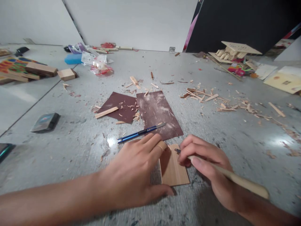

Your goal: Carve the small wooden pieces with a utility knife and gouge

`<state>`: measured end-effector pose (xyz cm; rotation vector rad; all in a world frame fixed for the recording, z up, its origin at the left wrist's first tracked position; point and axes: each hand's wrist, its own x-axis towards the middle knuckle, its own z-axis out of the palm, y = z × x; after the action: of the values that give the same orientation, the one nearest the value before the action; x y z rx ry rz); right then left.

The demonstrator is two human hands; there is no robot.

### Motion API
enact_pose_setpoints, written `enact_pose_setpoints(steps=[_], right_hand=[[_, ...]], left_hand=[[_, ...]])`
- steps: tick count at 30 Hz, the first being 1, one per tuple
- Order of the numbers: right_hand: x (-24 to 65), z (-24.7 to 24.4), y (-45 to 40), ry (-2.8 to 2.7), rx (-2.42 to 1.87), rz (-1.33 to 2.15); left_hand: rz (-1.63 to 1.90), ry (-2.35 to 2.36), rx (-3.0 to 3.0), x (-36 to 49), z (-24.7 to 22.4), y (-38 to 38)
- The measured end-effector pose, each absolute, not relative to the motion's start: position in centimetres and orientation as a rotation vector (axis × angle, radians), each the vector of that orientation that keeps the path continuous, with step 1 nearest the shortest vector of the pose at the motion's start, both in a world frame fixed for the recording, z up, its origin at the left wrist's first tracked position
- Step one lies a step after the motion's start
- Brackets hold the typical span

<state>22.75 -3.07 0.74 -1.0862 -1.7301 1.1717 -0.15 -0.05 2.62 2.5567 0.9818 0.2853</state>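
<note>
Left hand (136, 166) and right hand (208, 161) face each other across a small wooden board (176, 172), which lies flat between them. The left is open, thumb spread well away from the fingers, which reach the board's upper left corner while the thumb lies by its lower edge. The right is closed round the pale handle of a carving tool (240, 180); its metal tip is over the upper part of the board, and whether it touches the wood I cannot tell.

Under both hands spreads the grey, marked bench (70, 150). White panels (131, 22) stand along its far side, well beyond the hands, with a black panel (230, 22) to the right of them. Far beyond the right hand is a layered wooden stack (240, 47); far beyond the left lie wooden bars (41, 69). Closer, just ahead of the hands, is a dusty brown sheet (156, 110), and beside it, beyond the left hand, a darker brown sheet (113, 102). A blue craft knife (134, 136) lies just past the left fingers, its blade over the dusty sheet. Left of that hand sits a grey block (44, 122). Thin wood strips (212, 97) lie scattered beyond the right hand, and shavings (249, 108) farther right.
</note>
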Motion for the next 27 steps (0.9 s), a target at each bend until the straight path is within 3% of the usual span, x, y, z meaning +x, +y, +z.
enact_pose_setpoints(steps=[10,22,27], right_hand=[[23.8,0.2,-3.3,-1.471,-1.128,1.467],[24.2,0.5,-2.3,-1.826,-1.207,1.168],[24.4,0.4,-1.3,-1.683,-1.384,1.119]], left_hand=[[0.439,0.809,2.264,-0.3,1.7,-0.4],[0.336,0.767,2.361,-0.2,1.3,-0.1],[0.349,0.830,2.405,-0.2,0.9,-0.2]])
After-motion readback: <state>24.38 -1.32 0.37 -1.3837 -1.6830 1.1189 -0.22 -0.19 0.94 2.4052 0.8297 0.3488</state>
